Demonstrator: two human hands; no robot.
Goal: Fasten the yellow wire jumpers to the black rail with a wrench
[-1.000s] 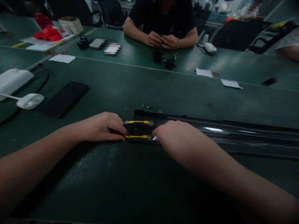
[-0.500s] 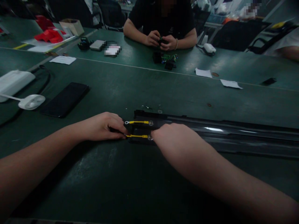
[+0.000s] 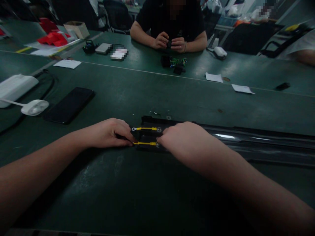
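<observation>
A long black housing with glossy tube-like lengths lies across the table to the right. Two yellow wires jut from its left end, each beside a clear round fitting. The upper yellow wire ends in a bare metal ring terminal. My left hand is closed, thumb and fingers pinching the outer end of the lower yellow wire. My right hand is curled over the housing, its fingertips by the lower clear fitting. What those fingers grip is hidden beneath the hand.
A black phone and a white adapter with cables lie at left. Small scraps lie behind the housing. Across the table, a person's hands hold a small dark part above a circuit board. Paper slips lie farther right.
My right hand has shifted slightly up and left, its fingertips now closer to the fittings. My left hand keeps its pinch. The co-worker's fingers have changed position slightly.
</observation>
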